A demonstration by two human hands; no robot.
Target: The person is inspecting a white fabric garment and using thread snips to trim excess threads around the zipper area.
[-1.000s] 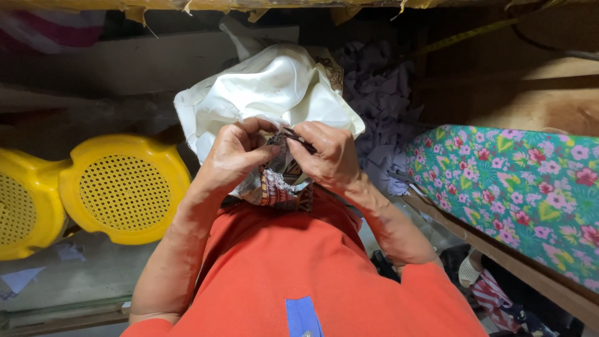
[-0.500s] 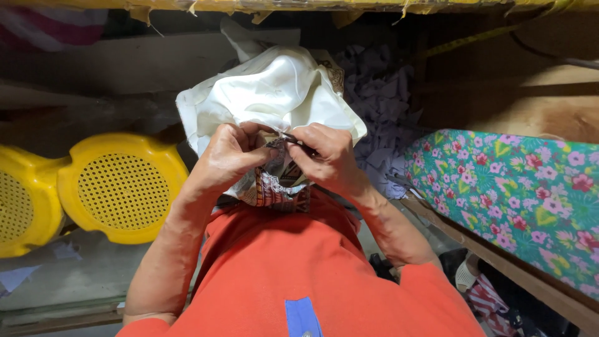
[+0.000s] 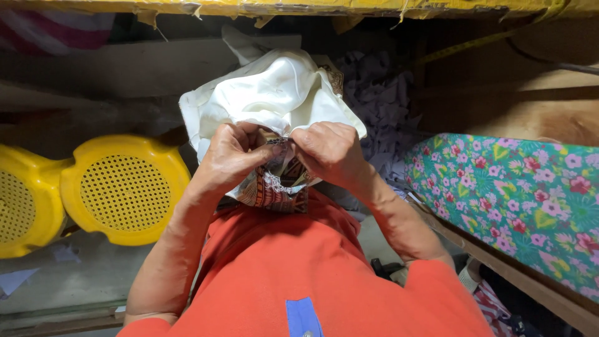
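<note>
While I look down, my left hand [image 3: 234,156] and right hand [image 3: 331,153] both pinched together on the brown patterned, cream-lined cloth [image 3: 274,103], yellow perforated plastic stool [image 3: 125,190] at left.

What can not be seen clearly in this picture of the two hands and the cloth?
- Head view: whatever the fingertips pinch; the left hand and right hand cover that spot.
- Head view: the lower part of the patterned cloth, hidden behind the orange shirt.
- Head view: the second yellow stool, cut off by the left edge.
- Head view: the far part of the white cloth, lost in dark shadow.
</note>
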